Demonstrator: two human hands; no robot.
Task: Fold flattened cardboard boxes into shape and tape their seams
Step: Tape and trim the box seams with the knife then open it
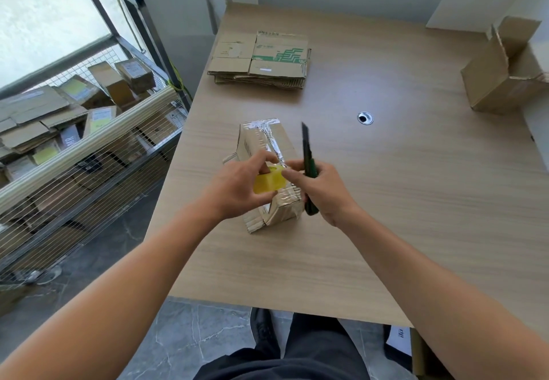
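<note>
a pale wood-grain table (386, 201) is being used as the work surface. a folded cardboard box (269, 154), its top seam shiny with clear tape, is lying near the table's front left, partly hidden by both hands. a yellow tape roll (269, 183) is being gripped by the left hand (237, 189), fingers curled. a green utility knife (309, 171), blade up, is being clenched in the right hand (323, 192). a stack of flattened boxes (261, 58) is lying beyond.

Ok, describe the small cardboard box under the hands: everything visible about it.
The small cardboard box is brown corrugated card, folded into shape, lying lengthwise on the wooden table. Shiny clear tape runs along its top seam and over the far end. A printed barcode shows on its left side. The left hand, holding a yellow tape roll, rests over its near end.
</note>
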